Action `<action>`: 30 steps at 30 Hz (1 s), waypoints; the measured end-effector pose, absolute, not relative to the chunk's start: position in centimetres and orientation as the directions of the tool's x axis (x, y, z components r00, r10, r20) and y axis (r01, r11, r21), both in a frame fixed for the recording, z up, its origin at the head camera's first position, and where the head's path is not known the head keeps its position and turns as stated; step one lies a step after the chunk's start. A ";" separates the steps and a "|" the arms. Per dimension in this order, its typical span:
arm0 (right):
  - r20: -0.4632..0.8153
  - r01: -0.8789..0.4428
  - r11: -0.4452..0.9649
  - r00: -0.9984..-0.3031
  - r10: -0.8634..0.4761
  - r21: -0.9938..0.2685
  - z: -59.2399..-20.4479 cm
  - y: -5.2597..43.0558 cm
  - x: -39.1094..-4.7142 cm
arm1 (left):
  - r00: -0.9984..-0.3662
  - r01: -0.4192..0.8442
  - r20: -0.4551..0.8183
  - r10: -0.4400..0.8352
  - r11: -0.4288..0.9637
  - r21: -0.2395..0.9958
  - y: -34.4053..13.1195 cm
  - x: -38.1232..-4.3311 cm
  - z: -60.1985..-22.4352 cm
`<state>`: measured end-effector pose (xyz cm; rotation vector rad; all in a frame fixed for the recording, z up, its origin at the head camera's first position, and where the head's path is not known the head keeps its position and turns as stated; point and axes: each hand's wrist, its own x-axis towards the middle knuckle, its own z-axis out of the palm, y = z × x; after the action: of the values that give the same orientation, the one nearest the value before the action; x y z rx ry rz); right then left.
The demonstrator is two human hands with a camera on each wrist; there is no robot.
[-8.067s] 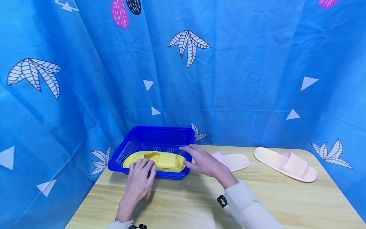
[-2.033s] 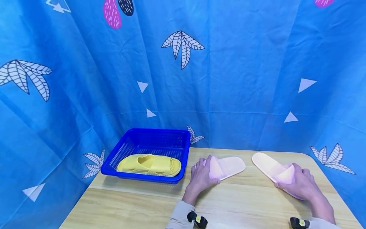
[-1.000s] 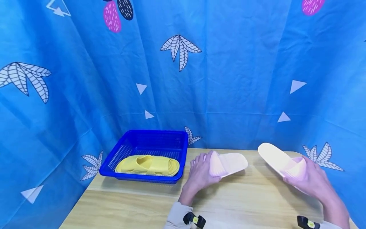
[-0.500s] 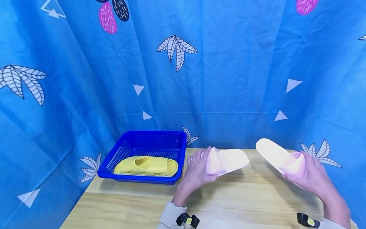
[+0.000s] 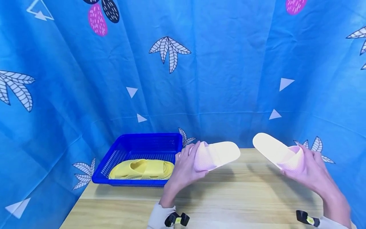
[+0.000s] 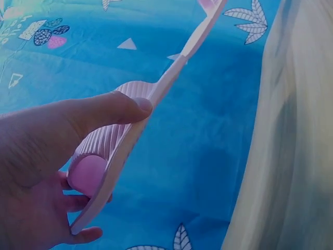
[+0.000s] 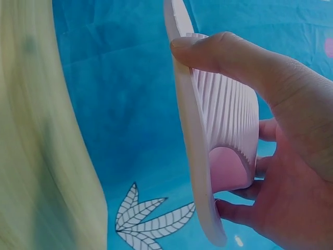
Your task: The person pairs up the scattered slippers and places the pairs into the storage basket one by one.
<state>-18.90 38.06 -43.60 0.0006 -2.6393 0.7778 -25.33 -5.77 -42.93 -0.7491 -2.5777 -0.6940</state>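
My left hand (image 5: 184, 168) grips a pale pink slipper (image 5: 224, 154) across its ribbed strap, sole pointing away to the right. In the left wrist view the thumb presses the sole's edge while the other fingers wrap around the toe end. A matching slipper (image 5: 270, 148) is held by my right hand (image 5: 313, 170), its heel tipped up toward the back left. The right wrist view shows that thumb on the sole edge and fingers around the ribbed strap (image 7: 226, 109). Both slippers are raised above the table, their shadows falling on the wood.
A blue plastic basket (image 5: 100, 175) stands at the table's left, just beyond my left hand. Yellow slippers (image 5: 140, 169) lie in its front part, with bare mesh behind them. The wooden table (image 5: 228, 203) meets a blue patterned curtain (image 5: 228, 79) at the back and sides.
Earlier, both hands were at the basket; then they took hold of the pink slippers lying on the table. Since then, both slippers have been lifted, and the left one has shifted toward the basket.
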 end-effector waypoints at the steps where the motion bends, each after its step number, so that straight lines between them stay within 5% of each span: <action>1: 0.370 -0.110 0.844 -0.923 0.110 -0.525 -43.5 38.0 -18.8 | -0.790 0.577 0.469 0.394 0.737 0.353 -6.0 -25.4 -42.9; 30: 0.498 -0.192 0.850 -0.862 0.092 -0.490 -40.4 36.0 -18.0 | -0.725 0.654 0.567 0.391 0.647 0.391 -10.6 -25.9 -41.4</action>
<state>-17.99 36.00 -40.36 0.0730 -2.5064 0.7377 -25.88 -10.64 -41.42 -0.8205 -2.4313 -0.8212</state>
